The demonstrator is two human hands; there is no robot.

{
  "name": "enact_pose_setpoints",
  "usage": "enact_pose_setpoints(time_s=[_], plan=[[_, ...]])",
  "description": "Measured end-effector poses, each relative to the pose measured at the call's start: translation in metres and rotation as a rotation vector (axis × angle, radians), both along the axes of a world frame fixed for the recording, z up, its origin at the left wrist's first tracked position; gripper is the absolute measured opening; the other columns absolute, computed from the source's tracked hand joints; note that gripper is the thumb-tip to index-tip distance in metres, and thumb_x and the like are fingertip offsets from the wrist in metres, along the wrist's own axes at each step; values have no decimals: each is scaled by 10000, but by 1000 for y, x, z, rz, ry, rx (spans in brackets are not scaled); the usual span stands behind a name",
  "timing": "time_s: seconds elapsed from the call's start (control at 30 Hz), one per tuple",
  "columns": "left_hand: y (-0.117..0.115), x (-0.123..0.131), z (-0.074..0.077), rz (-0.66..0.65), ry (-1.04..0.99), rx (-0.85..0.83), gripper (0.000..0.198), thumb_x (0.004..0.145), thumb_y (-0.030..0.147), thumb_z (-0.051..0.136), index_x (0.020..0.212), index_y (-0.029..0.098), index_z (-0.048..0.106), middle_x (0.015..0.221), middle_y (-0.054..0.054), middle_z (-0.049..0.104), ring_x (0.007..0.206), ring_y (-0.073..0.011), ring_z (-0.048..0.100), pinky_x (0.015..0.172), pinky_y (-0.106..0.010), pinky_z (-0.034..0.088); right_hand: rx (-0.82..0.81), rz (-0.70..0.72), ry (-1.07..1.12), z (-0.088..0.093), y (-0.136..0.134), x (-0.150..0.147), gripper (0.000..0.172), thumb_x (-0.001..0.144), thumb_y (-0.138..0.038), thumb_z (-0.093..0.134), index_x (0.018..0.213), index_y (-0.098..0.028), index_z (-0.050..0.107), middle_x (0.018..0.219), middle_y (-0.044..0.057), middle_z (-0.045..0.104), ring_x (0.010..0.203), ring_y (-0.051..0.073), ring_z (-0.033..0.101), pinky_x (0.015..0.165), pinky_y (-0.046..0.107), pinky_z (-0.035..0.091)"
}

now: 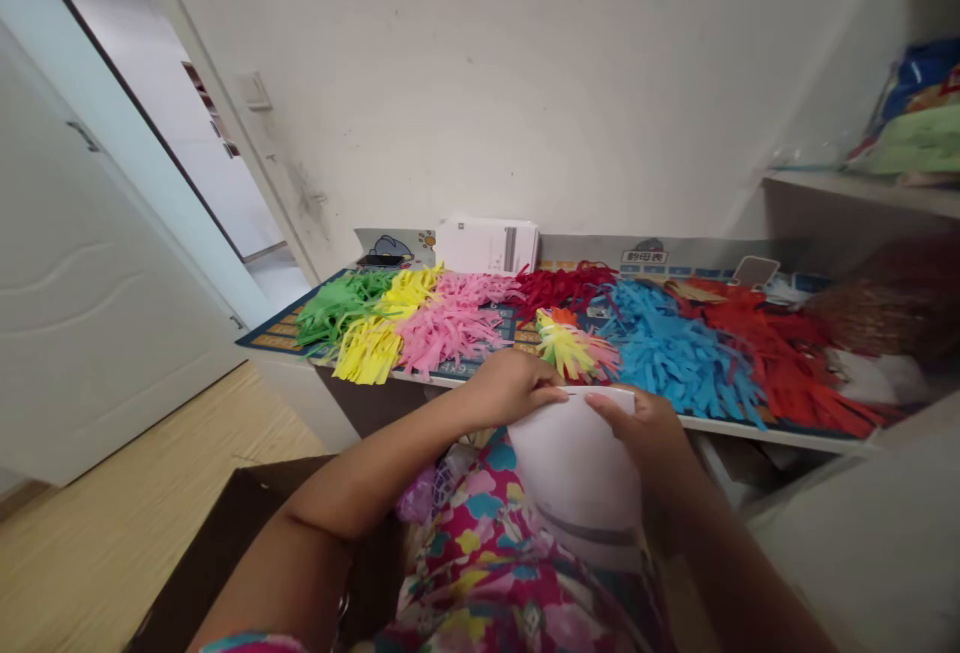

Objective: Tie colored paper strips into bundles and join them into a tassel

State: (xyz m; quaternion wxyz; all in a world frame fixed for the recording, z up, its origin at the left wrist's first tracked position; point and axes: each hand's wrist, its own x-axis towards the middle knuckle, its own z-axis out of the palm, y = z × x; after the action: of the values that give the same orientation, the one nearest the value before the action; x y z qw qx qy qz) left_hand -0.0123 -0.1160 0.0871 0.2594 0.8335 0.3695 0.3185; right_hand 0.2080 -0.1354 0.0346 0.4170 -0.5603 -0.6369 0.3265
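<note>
A pale wall is rising in front of you, and a white door is standing at your left, cut off by the picture's edge. Below the wall, a desk is carrying loose paper fringes: blue, red, pink, yellow, green and dark red. You are holding a white sheet over your lap, just in front of the desk; it is curving downward from its top edge. Your left hand is pinching that edge between thumb and fingers, and your right hand is pinching it near the corner, leaving a narrow gap between your thumbs. A small mixed-colour bunch is lying just beyond your hands.

The sheet could be creasing or tearing if your two pinches are pulling unevenly. Your knuckles, being so near the bunch and the blue fringe, could be snagging or scattering strips.

Your hands are hiding most of their gripping fingers behind the sheet. A short dark mark is showing at the top edge, too small to tell as slit or staple. The shelf at far right is blurring.
</note>
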Motion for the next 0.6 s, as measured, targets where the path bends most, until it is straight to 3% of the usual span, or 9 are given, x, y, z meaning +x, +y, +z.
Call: enact_pose_setpoints(time_s=[0.13,0.27,0.47,0.6], plan=[[5,-7,-38,168,-252,-254,263,725,461,779,744,199,771,675,-20,725,570,-162,610,519,-237,407,-35,-192,196,-22,-3,-3,523,733,-636,650,812,-125,730,592,42,632,552,188,553,524,294,441],[1,-9,-67,228,-495,-575,432,598,556,840,657,139,743,550,-5,642,472,-114,521,455,-219,362,-80,-171,293,-28,-11,1,490,692,-613,710,796,-134,728,585,32,623,534,174,541,498,276,422],[0,0,-72,130,-658,-783,478,496,551,894,691,135,761,628,-29,693,553,-137,598,568,-253,476,-191,-122,429,-30,-11,0,498,661,-573,765,914,-145,751,774,87,734,682,256,669,582,327,518],[-7,8,-78,207,-725,-693,466,625,593,803,773,154,753,645,-2,660,586,-132,574,579,-237,442,-209,-182,574,-39,-11,0,490,595,-541,825,893,-161,743,751,78,737,651,253,672,567,339,526]])
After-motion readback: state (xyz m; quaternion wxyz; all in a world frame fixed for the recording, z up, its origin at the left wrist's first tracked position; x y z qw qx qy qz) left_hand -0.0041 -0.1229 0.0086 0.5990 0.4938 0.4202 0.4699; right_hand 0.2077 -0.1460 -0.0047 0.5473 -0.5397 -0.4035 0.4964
